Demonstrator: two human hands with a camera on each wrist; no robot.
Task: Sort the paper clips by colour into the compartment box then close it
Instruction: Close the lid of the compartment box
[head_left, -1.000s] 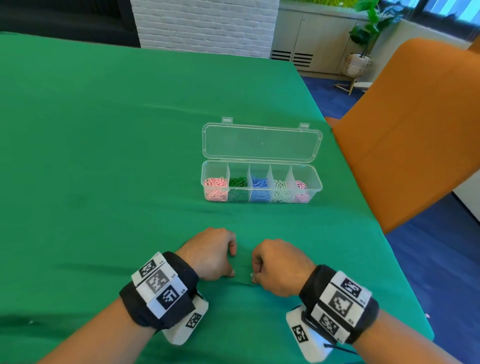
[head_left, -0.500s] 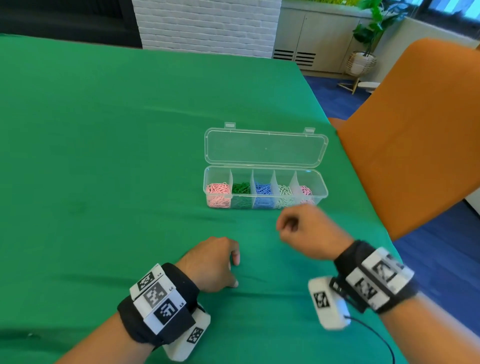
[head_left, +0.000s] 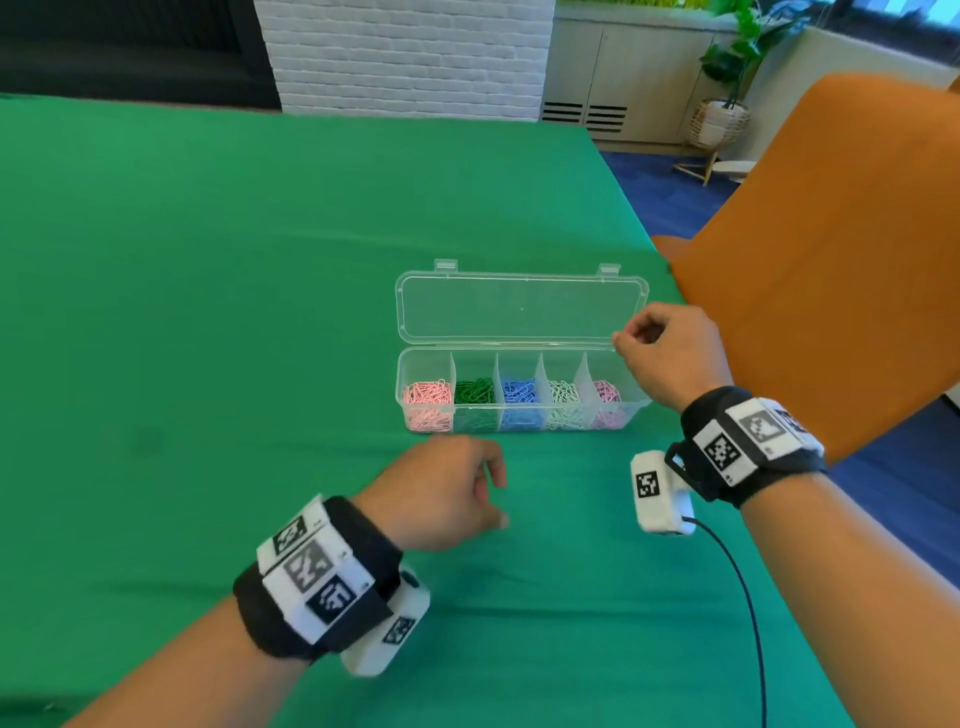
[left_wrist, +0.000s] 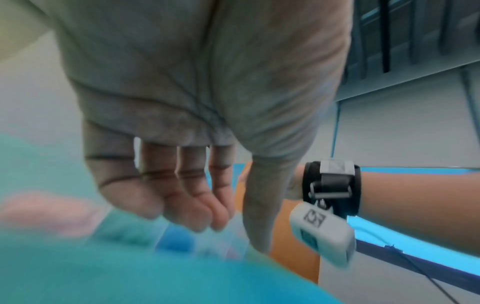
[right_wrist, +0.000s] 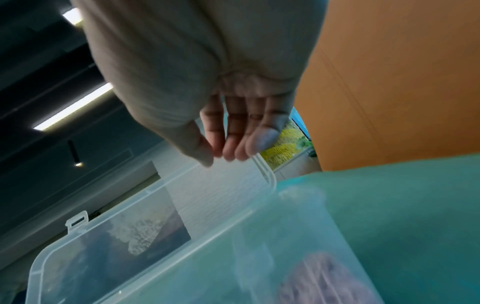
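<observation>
so the sorting looks finished to me: the paper clips (head_left: 511, 397) lie in the compartment box (head_left: 522, 421) by colour, pale pink at the left end, then green, blue, white, and a deeper pink at the right end, and i see no loose clips on the green cloth (head_left: 208, 291). the box sits toward the right edge of the table, its clear lid (head_left: 522, 309) open and standing up behind the tray, hinged along the back wall, with two latch tabs on its top edge.

i judge the step in hand to be the closing. my right hand (head_left: 670, 353) is up at the right end of the lid, fingers curled with the thumb near them; from the wrist view the fingertips (right_wrist: 235, 151) sit right at the lid's corner, but i cannot tell whether they actually pinch it or only touch. my left hand (head_left: 441, 491) hovers over the cloth just in front of the box, fingers loosely curled, holding nothing.

next, i think, the lid needs tipping forward over the hinge and down onto the tray, then pressing at both tabs until they catch. the box is light, so the left hand should probably steady the front wall or press the left tab, lest the tray slide or tip and spill the clips across dividers.
</observation>
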